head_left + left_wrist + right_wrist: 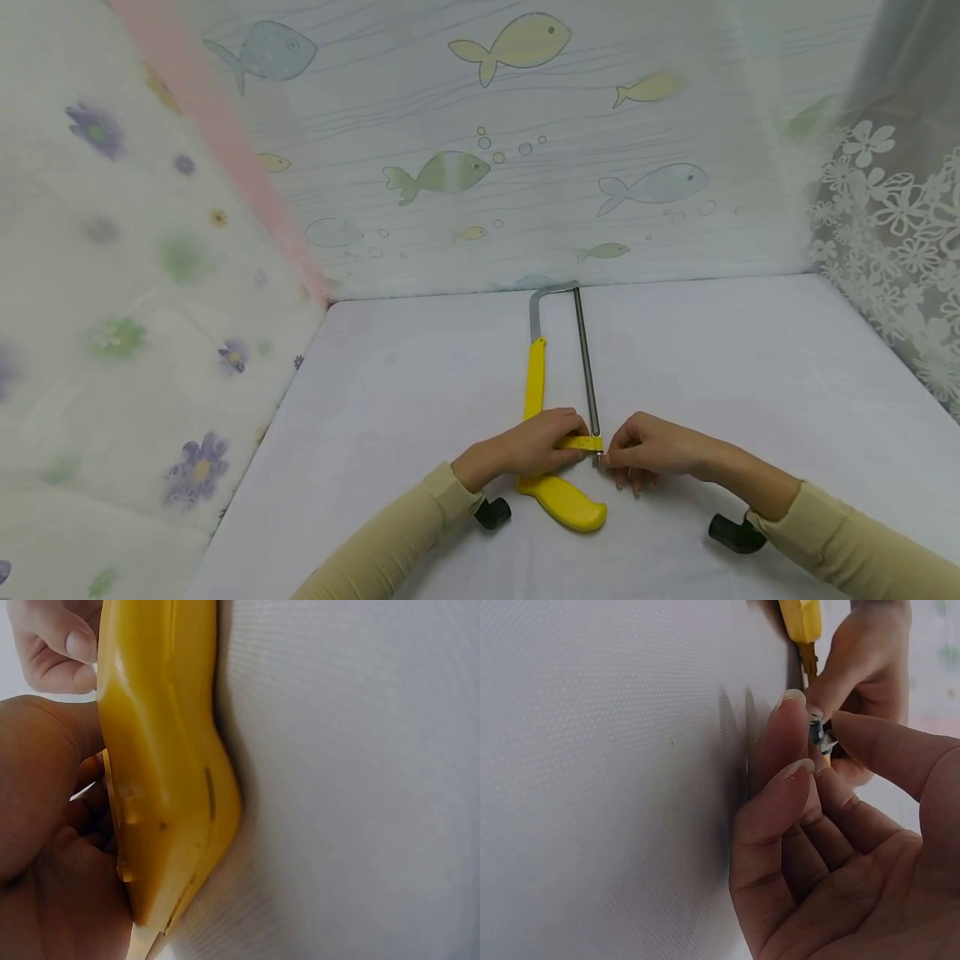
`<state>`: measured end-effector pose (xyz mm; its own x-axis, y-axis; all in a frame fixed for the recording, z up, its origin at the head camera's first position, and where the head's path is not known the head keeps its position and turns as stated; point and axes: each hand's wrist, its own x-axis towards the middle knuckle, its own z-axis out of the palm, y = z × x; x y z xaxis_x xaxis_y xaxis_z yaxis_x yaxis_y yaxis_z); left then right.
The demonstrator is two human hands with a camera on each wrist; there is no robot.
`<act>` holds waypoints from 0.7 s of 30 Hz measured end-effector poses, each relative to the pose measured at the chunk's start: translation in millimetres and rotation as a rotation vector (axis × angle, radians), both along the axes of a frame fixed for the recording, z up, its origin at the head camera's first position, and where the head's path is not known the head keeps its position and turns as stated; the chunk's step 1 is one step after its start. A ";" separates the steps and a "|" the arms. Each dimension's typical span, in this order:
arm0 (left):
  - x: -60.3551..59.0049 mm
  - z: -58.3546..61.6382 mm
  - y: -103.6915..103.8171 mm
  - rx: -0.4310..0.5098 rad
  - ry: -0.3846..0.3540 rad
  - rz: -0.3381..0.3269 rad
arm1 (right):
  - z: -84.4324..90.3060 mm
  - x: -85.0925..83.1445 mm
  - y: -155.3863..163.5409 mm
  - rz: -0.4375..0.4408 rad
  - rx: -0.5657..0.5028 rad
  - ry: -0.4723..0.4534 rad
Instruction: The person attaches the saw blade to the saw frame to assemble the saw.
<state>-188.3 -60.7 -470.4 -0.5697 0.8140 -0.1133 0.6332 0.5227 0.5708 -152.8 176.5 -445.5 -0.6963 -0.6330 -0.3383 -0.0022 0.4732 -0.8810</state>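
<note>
Head view. We see a white table (750, 375) enclosed by curtains: a fish-patterned sheet (525, 150) at the back, a flowered one (112, 292) at the left, lace (892, 250) at the right. A hacksaw (537, 392) lies flat near the table's middle, its yellow handle (564, 502) toward us, its blade (586, 367) running away toward the back curtain. Our left hand (536, 446) lies across the frame just above the handle, fingers curled round the yellow part. Our right hand (648, 450) meets it at the blade's near end, fingertips gathered there.

Left wrist view. We see the handle (169, 765) on edge against the white table (360, 780); the left hand's palm (45, 847) presses its side, and right fingertips (56, 645) show at the top.

Right wrist view. We see the right hand (832, 847) beside the table (607, 780), thumb and forefinger pinching a small metal fitting (817, 733) at the blade's end, remaining fingers loosely bent alongside. The left hand (870, 675) clamps the yellow frame (801, 619) beyond.
</note>
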 end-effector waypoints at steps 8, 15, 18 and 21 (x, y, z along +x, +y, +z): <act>0.0 -0.5 -0.9 0.003 0.003 -0.007 | -3.7 -1.4 5.1 0.020 -0.009 0.044; -0.3 -0.2 -0.4 0.001 0.011 -0.009 | -4.3 -2.2 5.7 0.037 -0.030 0.048; -0.4 0.0 -0.2 -0.001 0.013 -0.010 | -4.5 -2.7 5.2 0.045 -0.040 0.037; -0.3 0.6 0.0 -0.002 0.017 -0.010 | -3.9 -2.8 3.8 0.045 -0.039 0.032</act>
<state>-188.5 -60.7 -469.9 -0.5630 0.8197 -0.1059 0.6480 0.5173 0.5589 -155.6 180.3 -449.4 -0.6773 -0.6758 -0.2906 -0.0512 0.4373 -0.8978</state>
